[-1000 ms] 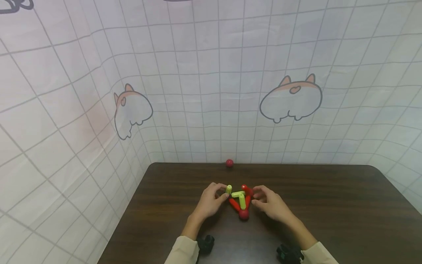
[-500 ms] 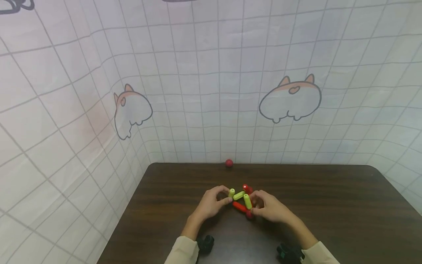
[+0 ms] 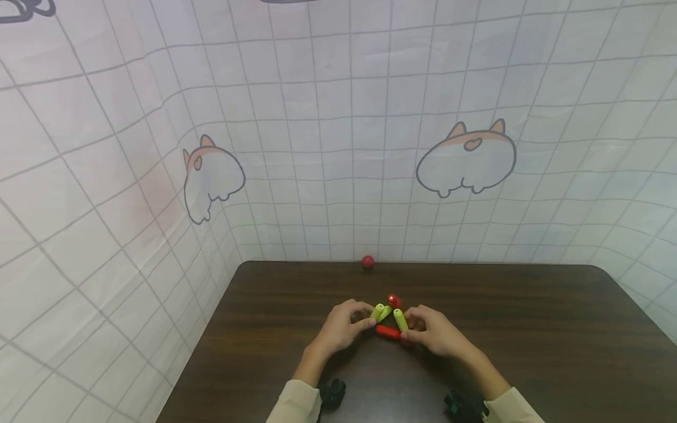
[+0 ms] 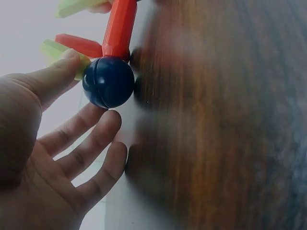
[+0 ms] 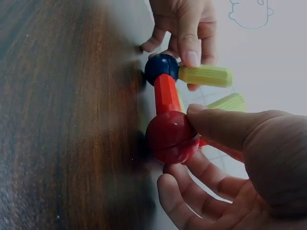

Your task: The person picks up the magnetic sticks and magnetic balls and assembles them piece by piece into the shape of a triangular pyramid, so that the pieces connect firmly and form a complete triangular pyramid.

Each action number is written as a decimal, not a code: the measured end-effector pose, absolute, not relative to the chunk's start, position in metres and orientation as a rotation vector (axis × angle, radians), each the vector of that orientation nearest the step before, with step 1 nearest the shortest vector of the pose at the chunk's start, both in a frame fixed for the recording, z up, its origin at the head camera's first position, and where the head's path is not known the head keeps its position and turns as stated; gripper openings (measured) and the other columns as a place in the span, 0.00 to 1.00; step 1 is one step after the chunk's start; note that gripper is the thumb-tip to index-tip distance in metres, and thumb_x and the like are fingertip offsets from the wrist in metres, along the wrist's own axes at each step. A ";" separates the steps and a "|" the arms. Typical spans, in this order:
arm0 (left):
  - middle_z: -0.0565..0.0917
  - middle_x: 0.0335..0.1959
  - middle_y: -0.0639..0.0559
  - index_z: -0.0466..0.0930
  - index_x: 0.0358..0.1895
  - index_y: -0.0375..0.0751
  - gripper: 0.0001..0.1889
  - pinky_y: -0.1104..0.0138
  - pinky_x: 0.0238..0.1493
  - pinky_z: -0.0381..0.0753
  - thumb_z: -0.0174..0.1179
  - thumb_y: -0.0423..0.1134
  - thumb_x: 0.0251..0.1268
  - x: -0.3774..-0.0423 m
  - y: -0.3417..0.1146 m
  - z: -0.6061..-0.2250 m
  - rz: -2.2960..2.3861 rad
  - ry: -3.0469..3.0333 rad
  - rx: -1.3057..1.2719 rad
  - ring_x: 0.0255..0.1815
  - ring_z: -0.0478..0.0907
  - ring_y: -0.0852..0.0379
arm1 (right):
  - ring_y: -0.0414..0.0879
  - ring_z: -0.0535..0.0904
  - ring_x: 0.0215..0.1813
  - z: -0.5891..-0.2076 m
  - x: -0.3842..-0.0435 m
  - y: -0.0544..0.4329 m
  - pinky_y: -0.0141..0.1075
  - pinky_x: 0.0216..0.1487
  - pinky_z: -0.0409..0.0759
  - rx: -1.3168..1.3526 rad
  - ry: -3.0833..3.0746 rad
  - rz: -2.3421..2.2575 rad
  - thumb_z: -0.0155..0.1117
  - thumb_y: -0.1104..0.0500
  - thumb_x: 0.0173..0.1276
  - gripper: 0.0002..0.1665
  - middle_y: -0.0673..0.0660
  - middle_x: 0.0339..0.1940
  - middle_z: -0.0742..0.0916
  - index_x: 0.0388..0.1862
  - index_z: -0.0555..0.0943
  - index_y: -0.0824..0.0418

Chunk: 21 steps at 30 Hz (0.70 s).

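Observation:
A small frame of red rods, yellow-green rods and balls, which looks like a ball-and-rod building toy, sits on the dark table. My left hand (image 3: 341,324) pinches a yellow-green rod (image 3: 377,311) that rises from a blue ball (image 4: 109,82). A red rod (image 5: 166,93) joins this ball to a red ball (image 5: 171,136) at my right hand (image 3: 436,330). The right thumb and fingers grip around the red ball and the foot of another yellow-green rod (image 3: 400,320). A third red piece (image 3: 394,301) points up at the far corner, with a yellow-green rod leaning beside it.
A loose red ball (image 3: 368,261) lies at the table's far edge (image 3: 476,264). Behind it hangs a white gridded cloth (image 3: 338,147) with animal drawings. Black wrist devices (image 3: 333,393) sit below both wrists.
My right hand has closed in and taken hold at the red ball. The frame has turned, its near corner swinging right. The left hand has shifted slightly right, its rod now leaning.

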<state>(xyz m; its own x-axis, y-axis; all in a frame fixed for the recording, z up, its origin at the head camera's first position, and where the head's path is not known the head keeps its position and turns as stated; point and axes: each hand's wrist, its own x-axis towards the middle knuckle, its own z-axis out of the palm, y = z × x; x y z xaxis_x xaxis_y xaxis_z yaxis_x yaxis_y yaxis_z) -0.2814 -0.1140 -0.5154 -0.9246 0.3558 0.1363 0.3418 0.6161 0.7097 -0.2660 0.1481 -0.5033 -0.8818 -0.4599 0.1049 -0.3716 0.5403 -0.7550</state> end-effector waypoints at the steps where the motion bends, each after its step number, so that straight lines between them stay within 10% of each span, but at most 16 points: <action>1: 0.83 0.41 0.57 0.87 0.53 0.55 0.13 0.65 0.39 0.77 0.66 0.51 0.68 -0.281 -0.114 -0.515 1.223 2.807 0.604 0.40 0.77 0.60 | 0.39 0.79 0.40 -0.503 -0.266 0.148 0.32 0.38 0.77 -0.719 2.662 -1.268 0.73 0.55 0.67 0.14 0.53 0.40 0.84 0.47 0.83 0.59; 21: 0.83 0.44 0.55 0.84 0.55 0.56 0.17 0.68 0.36 0.75 0.72 0.47 0.64 -0.279 -0.115 -0.516 1.161 2.776 0.590 0.37 0.75 0.63 | 0.39 0.79 0.38 -0.505 -0.267 0.151 0.32 0.38 0.76 -0.688 2.686 -1.251 0.72 0.54 0.68 0.16 0.52 0.39 0.85 0.50 0.83 0.58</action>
<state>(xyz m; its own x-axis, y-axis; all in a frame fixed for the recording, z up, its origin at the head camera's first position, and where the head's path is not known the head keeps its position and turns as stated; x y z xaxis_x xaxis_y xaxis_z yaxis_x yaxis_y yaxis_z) -0.2792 -0.1154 -0.5158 -0.9232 0.3764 0.0773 0.3194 0.6398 0.6990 -0.2674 0.1506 -0.5051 -0.8929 -0.4394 0.0979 -0.3577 0.5604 -0.7470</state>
